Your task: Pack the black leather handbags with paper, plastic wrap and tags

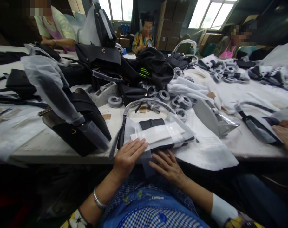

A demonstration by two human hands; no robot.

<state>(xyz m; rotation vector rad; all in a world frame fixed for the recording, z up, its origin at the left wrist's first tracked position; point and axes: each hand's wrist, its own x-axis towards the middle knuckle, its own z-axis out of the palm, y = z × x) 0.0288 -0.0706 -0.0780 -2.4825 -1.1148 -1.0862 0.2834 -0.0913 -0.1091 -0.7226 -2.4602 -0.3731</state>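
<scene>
A black handbag (151,123) lies flat at the table's front edge, its wrapped handle (150,100) arching away from me. White packing paper (161,134) and clear film cover much of its body. My left hand (129,155) rests on the paper's left end, fingers stretched out and together. Below the bag's front edge, my right hand (169,167) has its fingers spread beside a hanging strip of translucent film (148,163). Whether the right fingertips touch the film or the bag is hard to tell.
A black bag (87,126) with a film-wrapped handle stands at left. Grey tape dispensers (209,118) flank the work, with wrapped strap coils (182,102) and piled black bags (148,66) behind. At right, a co-worker's hands (285,133) touch another bag (258,126).
</scene>
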